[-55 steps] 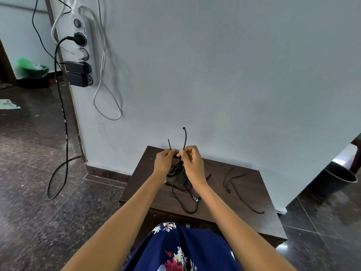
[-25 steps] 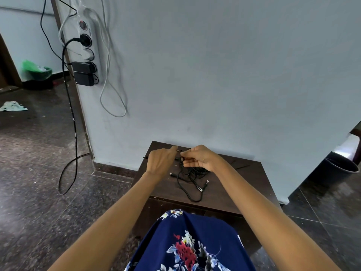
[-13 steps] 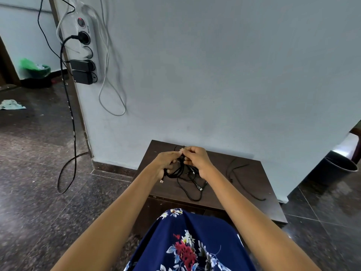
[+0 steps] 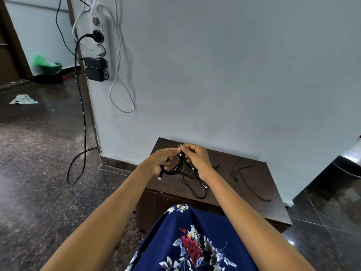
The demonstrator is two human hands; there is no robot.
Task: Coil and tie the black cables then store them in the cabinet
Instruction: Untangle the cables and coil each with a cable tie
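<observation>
A coiled black cable (image 4: 175, 168) hangs between both hands above the low dark brown cabinet (image 4: 254, 194). My left hand (image 4: 161, 160) grips the loops, and a plug end dangles below it. My right hand (image 4: 196, 157) pinches the top of the coil, where a thin tie or cable end sticks up. More black cable (image 4: 197, 189) trails from the bundle onto the cabinet top. A second loose black cable (image 4: 246, 178) lies on the cabinet top to the right.
The cabinet stands against a pale wall. A white power strip (image 4: 97, 42) with black plugs and hanging white and black cords is on the wall to the left. A dark bin (image 4: 347, 169) stands at the right. Dark tiled floor surrounds the cabinet.
Both hands have stayed together at the bundle, first pulling apart low over the cabinet, then closing up again. The coil is now tighter, with a plug end hanging below my left hand.
</observation>
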